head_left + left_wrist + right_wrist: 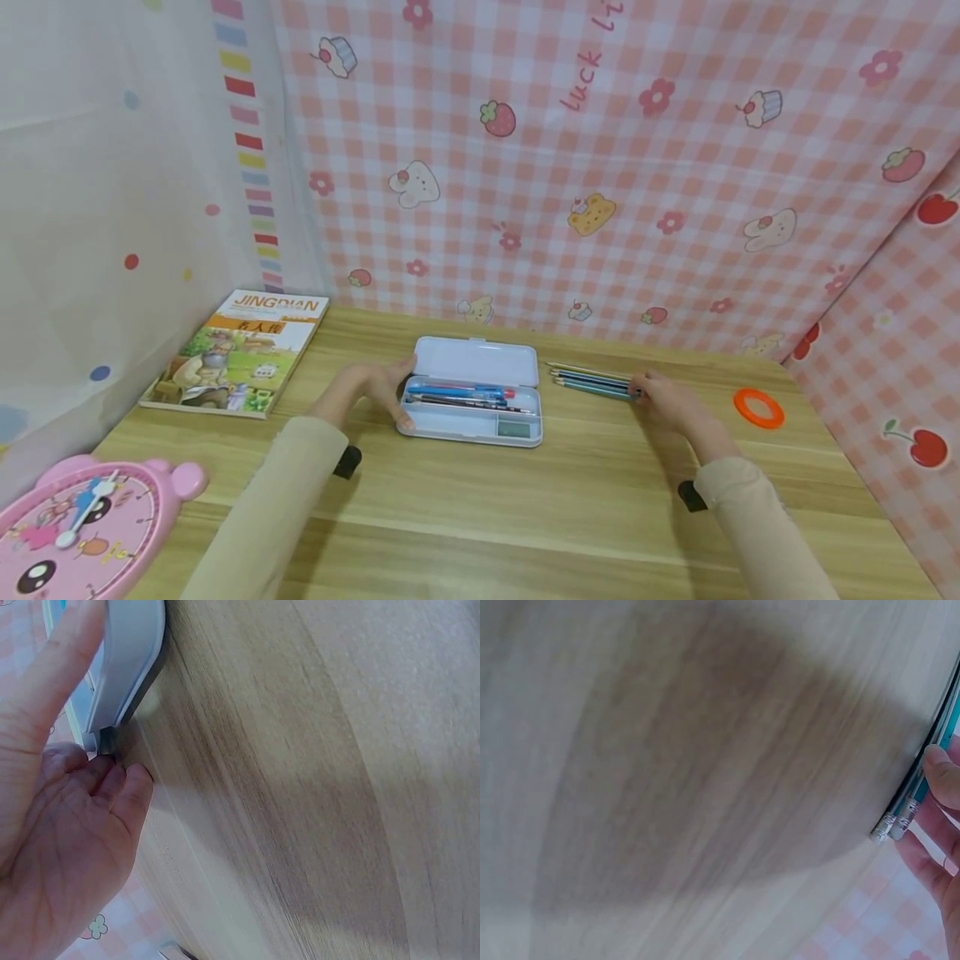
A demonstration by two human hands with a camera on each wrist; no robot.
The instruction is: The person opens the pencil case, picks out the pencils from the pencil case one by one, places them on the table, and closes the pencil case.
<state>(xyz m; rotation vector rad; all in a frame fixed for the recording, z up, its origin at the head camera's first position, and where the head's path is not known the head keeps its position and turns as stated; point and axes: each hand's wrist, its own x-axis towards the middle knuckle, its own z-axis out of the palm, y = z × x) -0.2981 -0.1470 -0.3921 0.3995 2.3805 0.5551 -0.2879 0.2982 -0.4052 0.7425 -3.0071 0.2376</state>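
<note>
A white pencil case lies with its lid folded back on the table. In its long compartment are several pens and pencils, and a dark green eraser sits in a small front compartment. My left hand holds the case's left end, thumb along the front corner and fingers by the hinge side. In the left wrist view the thumb lies over the case wall. Right of the case, my right hand pinches the eraser ends of several pencils, their points toward the case.
An orange ring lies right of my right hand. A book rests at the back left, and a pink toy clock is at the near left. Checked cloth hangs behind the wooden table.
</note>
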